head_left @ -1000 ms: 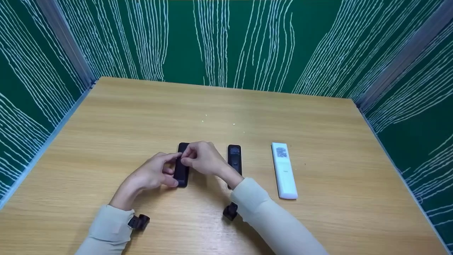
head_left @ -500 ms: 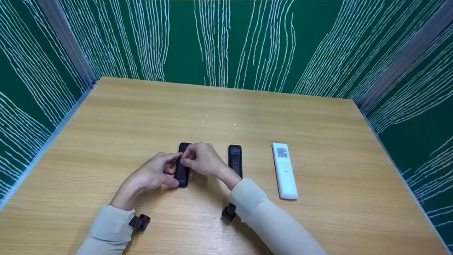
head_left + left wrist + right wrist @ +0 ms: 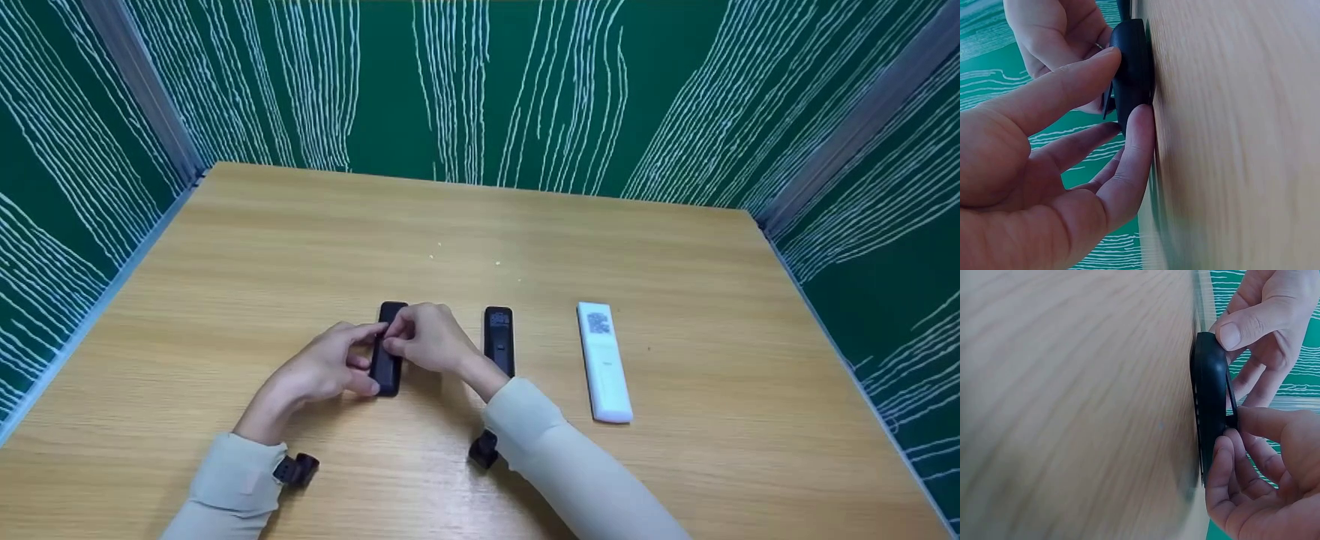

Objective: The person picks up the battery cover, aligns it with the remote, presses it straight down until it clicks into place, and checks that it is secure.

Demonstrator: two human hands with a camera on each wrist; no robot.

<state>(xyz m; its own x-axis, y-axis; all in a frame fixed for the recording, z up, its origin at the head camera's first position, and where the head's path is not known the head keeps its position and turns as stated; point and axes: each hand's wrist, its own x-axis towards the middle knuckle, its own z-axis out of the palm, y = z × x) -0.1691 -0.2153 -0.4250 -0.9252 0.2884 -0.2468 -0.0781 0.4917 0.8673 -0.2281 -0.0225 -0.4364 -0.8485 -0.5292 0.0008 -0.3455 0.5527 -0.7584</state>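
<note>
A black remote control [image 3: 387, 371] lies on the table in the head view, between both hands. My left hand [image 3: 322, 364] holds it from the left side, thumb near its close end and fingers along its edge. My right hand [image 3: 435, 337] reaches over from the right and pinches a thin black battery cover [image 3: 1231, 391] at the remote's back. Seen from the right wrist, that cover stands tilted off the body, leaving a narrow gap, with the right thumb at its raised end. In the head view the right fingers hide most of the cover.
A second black remote [image 3: 499, 341] lies right of the hands, partly behind the right forearm. Farther right is a white remote [image 3: 604, 367] with a printed code label. Small pale specks dot the wooden table [image 3: 300, 225]. Green panels [image 3: 660, 90] with white lines stand around it.
The right forearm has shifted very slightly to the left. Both hands stay at the same places on the black remote control.
</note>
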